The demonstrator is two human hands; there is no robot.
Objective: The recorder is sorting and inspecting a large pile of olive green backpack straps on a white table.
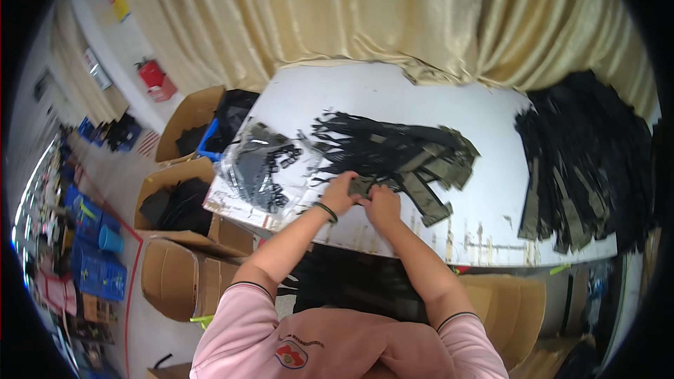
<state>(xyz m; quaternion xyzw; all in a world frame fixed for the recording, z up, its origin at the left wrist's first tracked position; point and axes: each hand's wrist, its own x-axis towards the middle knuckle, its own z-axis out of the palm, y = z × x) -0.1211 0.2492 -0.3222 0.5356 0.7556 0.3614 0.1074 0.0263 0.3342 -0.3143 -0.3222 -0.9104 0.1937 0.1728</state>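
Observation:
At the near edge of a white table, my left hand point(339, 194) and my right hand point(382, 208) are close together. Both have their fingers closed on a dark olive fabric strap point(361, 185), which spans the small gap between them. Just beyond them lies a loose pile of black and olive straps point(393, 144), its narrow black ends fanned to the left and wider olive ends to the right. Left of my hands, a clear plastic bag point(254, 174) rests on the table with small black plastic parts on and around it. Their exact kind is too small to tell.
A larger heap of black and olive straps point(583, 161) covers the table's right end. Cardboard boxes with black material point(184, 203) line the left side, and another box point(502, 309) sits below on the right. A beige curtain point(365, 14) hangs along the far edge.

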